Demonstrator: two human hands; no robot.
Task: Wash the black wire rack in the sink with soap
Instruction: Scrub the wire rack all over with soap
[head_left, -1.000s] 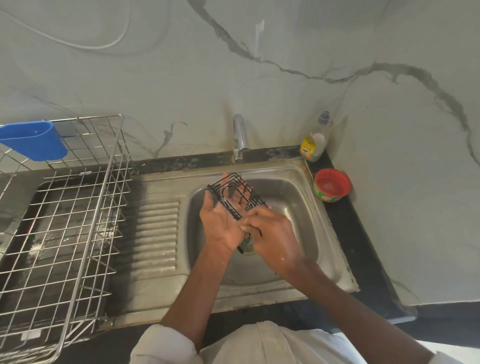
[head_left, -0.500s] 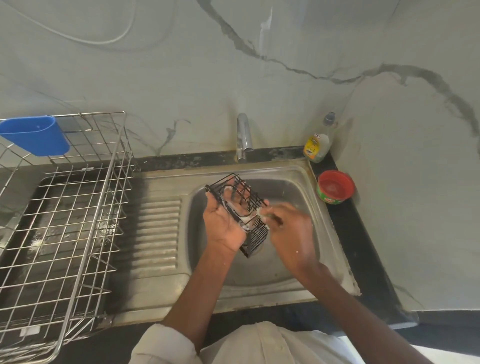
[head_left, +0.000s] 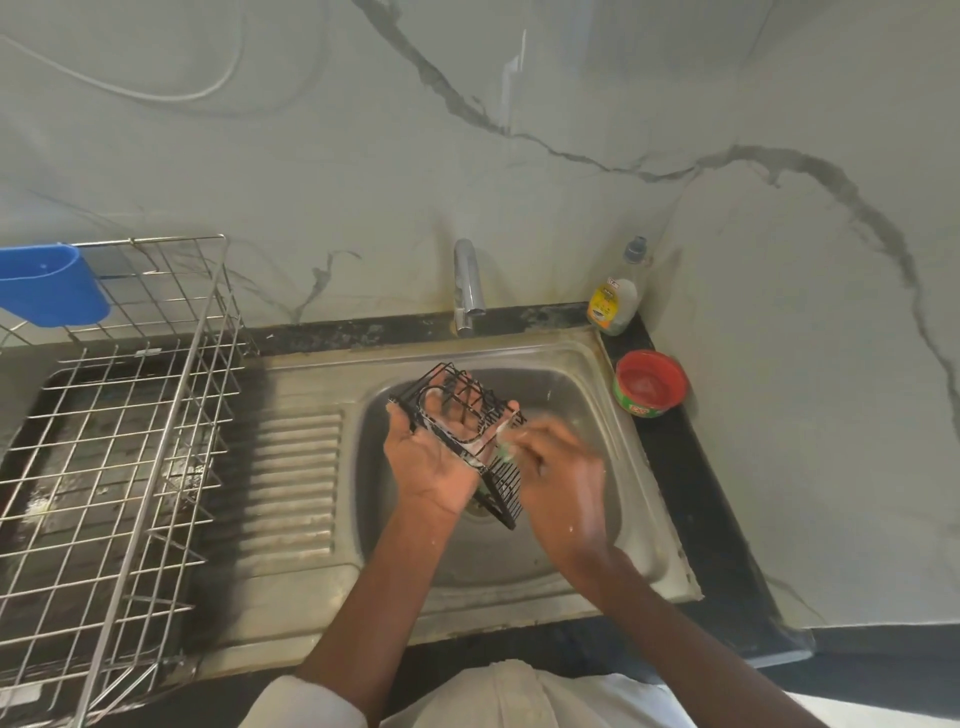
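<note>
Black wire rack (head_left: 470, 431) held tilted above the steel sink (head_left: 566, 395), foamy along its bars, lower end hanging over the drain. Cradled on the upturned left hand (head_left: 436, 457), fingers (head_left: 457, 410) spread wide beneath and showing through the wires, thumb side hooked at the rack's left edge. Pressed against the rack's right side by the right hand (head_left: 561, 467): a small greenish scrubbing pad (head_left: 505, 451), pinched in curled fingers (head_left: 540, 434), blurred with motion, so exact grip unclear. Beyond the fingertips, chrome tap (head_left: 467, 283) at the sink's back edge. Farther right of the right fingers, on the dark tabletop (head_left: 727, 545), red tub with green side (head_left: 650, 383), and behind it a clear bottle with yellow label (head_left: 614, 301) in the corner. Well left of the left fingers, ribbed drainboard (head_left: 291, 478), then a large steel wire dish rack (head_left: 114, 447) with a blue plastic holder (head_left: 49, 283) hung on its far rim. Marbled wall (head_left: 363, 156) behind everything.
</note>
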